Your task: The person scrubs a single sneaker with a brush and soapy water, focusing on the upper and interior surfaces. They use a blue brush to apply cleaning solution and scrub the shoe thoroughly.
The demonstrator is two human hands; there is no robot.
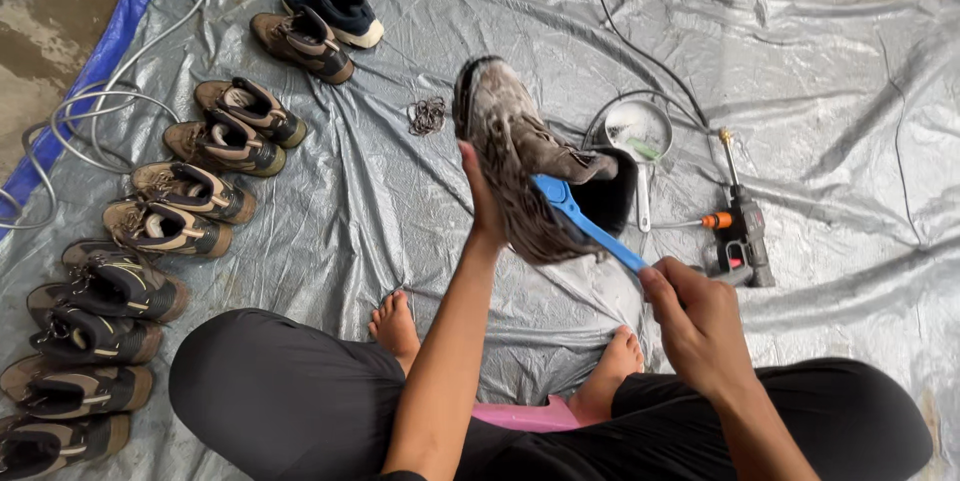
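Note:
My left hand holds up a soapy brown boot by its side, toe pointing away, above a black bucket. My right hand grips the handle of a blue brush, whose head lies against the boot's side. I sit on a low pink stool with both bare feet on the grey tarp.
Several brown and dark boots stand in a row along the left. A loose lace bundle lies beyond the boot. A metal pan and a spray gun lie right of the bucket. Hoses curl at left.

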